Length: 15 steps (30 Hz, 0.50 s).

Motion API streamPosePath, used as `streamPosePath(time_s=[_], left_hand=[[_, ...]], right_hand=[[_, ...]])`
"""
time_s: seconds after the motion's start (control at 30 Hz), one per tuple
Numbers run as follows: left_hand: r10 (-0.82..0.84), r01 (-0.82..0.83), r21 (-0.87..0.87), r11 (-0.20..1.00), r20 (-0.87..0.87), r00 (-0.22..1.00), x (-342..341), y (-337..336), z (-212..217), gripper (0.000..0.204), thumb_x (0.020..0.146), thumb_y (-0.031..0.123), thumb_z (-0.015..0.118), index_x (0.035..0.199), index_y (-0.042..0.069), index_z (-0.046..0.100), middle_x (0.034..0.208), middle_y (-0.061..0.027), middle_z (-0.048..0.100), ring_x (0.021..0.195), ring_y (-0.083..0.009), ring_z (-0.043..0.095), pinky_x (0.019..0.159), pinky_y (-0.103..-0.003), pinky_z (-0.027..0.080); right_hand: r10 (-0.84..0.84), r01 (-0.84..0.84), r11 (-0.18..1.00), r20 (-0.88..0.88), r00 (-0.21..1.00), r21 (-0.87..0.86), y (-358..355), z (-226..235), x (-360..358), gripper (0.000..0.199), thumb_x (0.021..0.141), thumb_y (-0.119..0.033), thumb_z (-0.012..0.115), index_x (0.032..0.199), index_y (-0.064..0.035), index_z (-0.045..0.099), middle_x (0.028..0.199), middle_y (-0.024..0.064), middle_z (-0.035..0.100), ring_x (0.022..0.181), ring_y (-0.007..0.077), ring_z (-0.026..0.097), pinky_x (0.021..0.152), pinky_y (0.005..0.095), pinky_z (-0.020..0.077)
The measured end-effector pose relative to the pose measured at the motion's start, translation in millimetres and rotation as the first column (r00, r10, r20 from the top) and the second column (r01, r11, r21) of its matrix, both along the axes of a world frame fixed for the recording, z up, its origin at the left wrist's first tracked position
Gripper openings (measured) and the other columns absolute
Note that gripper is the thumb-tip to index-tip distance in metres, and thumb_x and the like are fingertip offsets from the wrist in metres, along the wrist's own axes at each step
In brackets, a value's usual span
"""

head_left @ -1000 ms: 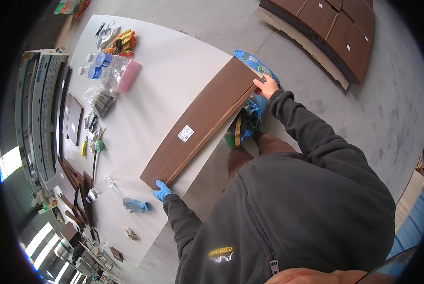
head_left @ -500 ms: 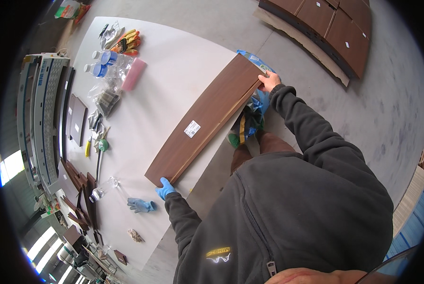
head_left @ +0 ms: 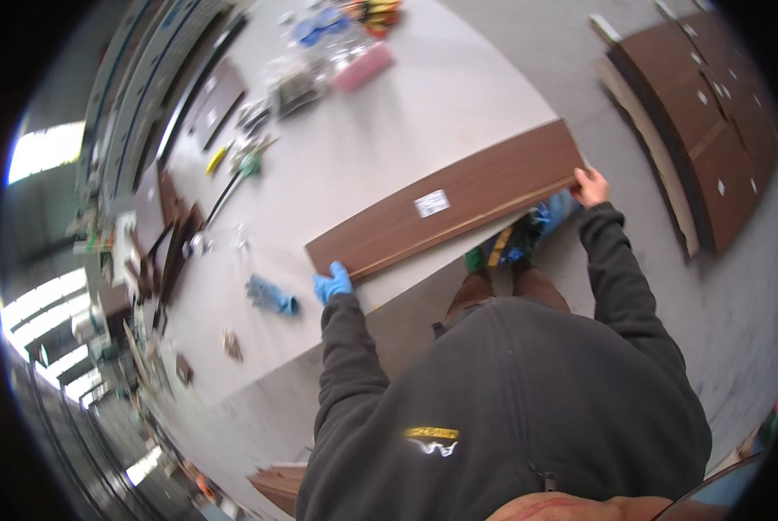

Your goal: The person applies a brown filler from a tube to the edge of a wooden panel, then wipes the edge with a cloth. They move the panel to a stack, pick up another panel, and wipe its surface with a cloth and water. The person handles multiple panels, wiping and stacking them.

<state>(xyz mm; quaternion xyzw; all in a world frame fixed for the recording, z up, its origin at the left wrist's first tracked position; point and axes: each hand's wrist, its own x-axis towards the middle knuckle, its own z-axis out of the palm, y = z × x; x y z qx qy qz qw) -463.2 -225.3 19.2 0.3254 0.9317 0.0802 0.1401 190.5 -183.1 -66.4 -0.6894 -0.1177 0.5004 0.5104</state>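
A long dark-brown wooden panel with a white label lies over the near edge of the white table. My left hand, in a blue glove, grips the panel's left end at its near corner. At the opposite end, my bare right hand pinches the corner, thumb on top. Under the right end, a blue plastic bag shows in part. An empty blue glove lies on the table left of my left hand.
Stacked brown panels stand at the right. Across the table lie a pink block, bagged parts, a yellow cutter, a green tape roll and a clear bottle. Brown strips are piled at the left.
The view has turned, so the table and panel appear rotated clockwise. Both hands keep hold of the panel's ends. More of the panel stack at the right shows.
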Motion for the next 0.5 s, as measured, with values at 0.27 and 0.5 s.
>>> streamPosePath(time_s=[0.27, 0.5], left_hand=[[-0.046, 0.128, 0.304, 0.944, -0.264, 0.963, -13, 29, 13, 0.058, 0.084, 0.043, 0.075, 0.124, 0.001, 0.069, 0.134, -0.0237, 0.062, 0.131, -0.0382, 0.053, 0.114, -0.049, 0.04], [-0.007, 0.133, 0.555, 0.821, -0.225, 0.974, -98, 124, 18, 0.027, 0.086, 0.027, 0.071, 0.088, 0.0, 0.074, 0.119, -0.0187, 0.07, 0.119, -0.0356, 0.061, 0.106, -0.047, 0.047]], right_hand=[[0.072, 0.063, 0.99, 0.84, 0.538, -0.125, -17, 6, 1, 0.064, 0.091, -0.036, 0.081, 0.136, 0.0049, 0.06, 0.126, 0.0194, 0.067, 0.115, 0.0314, 0.066, 0.1, 0.041, 0.053], [0.026, -0.23, 0.97, 0.899, 0.438, 0.084, -12, 73, -114, 0.032, 0.1, -0.021, 0.071, 0.122, 0.001, 0.069, 0.136, 0.0135, 0.062, 0.117, 0.0276, 0.064, 0.102, 0.0394, 0.0509]])
